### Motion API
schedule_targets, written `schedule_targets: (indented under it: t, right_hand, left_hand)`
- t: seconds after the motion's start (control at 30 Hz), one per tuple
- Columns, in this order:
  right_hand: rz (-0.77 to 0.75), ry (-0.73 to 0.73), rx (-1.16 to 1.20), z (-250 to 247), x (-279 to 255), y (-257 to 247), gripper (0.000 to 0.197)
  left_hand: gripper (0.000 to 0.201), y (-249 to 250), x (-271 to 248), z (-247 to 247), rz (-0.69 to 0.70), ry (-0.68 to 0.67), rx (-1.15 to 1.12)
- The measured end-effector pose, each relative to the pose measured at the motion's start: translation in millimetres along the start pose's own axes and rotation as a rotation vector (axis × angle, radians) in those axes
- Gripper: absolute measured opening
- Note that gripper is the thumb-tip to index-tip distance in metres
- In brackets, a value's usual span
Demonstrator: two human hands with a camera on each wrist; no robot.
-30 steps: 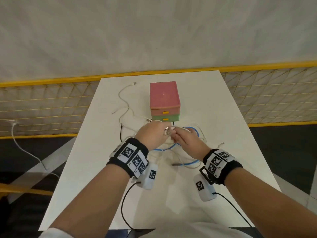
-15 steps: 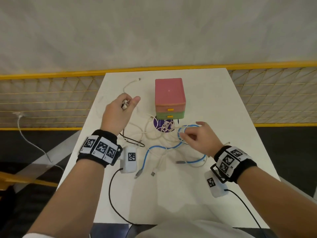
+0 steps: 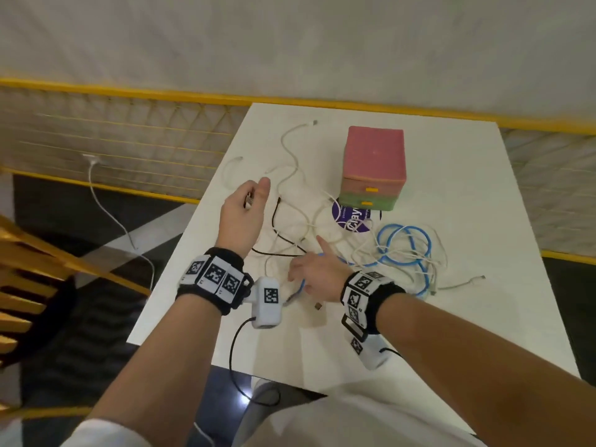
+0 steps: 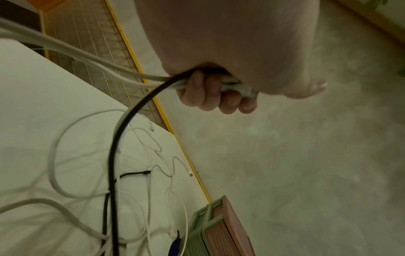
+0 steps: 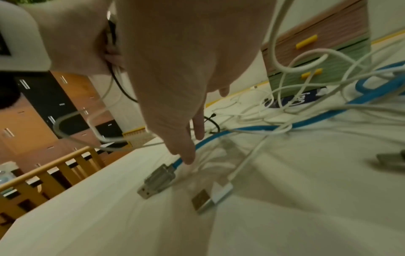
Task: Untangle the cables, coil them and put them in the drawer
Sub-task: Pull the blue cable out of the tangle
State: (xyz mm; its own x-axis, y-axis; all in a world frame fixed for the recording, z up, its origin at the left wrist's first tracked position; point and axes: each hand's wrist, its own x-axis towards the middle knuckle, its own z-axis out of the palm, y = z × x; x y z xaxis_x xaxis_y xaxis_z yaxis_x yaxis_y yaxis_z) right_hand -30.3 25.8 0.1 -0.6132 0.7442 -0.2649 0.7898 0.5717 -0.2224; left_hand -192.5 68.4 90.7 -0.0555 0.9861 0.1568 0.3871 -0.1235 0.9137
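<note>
A tangle of white cables, a black cable and a blue cable lies on the white table in front of a small pink and green drawer box, whose drawers are closed. My left hand is raised over the table's left side. In the left wrist view its fingers curl round white cables and the black cable, with a grey plug at the fingertips. My right hand reaches down with straight fingers; one fingertip touches the blue cable just behind its metal USB plug.
A white USB plug lies beside the blue cable's plug. A purple round sticker sits before the drawer box. A yellow mesh fence runs behind and to the left, with another white cable hanging by it. The table's left edge is close to my left hand.
One second ago both hands met in front of the drawers. The left hand pulled cables up and left; the right hand moved from the blue coil to the blue cable's plug end.
</note>
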Motion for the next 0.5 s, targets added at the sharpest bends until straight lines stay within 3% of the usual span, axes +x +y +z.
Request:
schedule_targets:
  t: [0.1, 0.27, 0.4, 0.5]
  right_hand:
    - [0.038, -0.023, -0.040, 4.7, 2.4, -2.9, 0.032]
    - [0.087, 0.032, 0.020, 5.8, -0.6, 2.3, 0.021]
    - [0.113, 0.125, 0.272, -4.8, -8.1, 14.0, 0.013]
    - [0.149, 0.308, 0.475, -24.8, -17.6, 23.5, 0.020]
  left_hand:
    - [0.049, -1.4, -2.5, -8.0, -0.013, 0.057, -0.124]
    - [0.054, -1.1, -0.9, -9.8, -0.046, 0.093, -0.126]
    - [0.058, 1.9, -1.8, -7.7, -0.006, 0.050, -0.096]
    - [0.049, 4.2, -0.3, -6.0, 0.001, 0.009, -0.096]
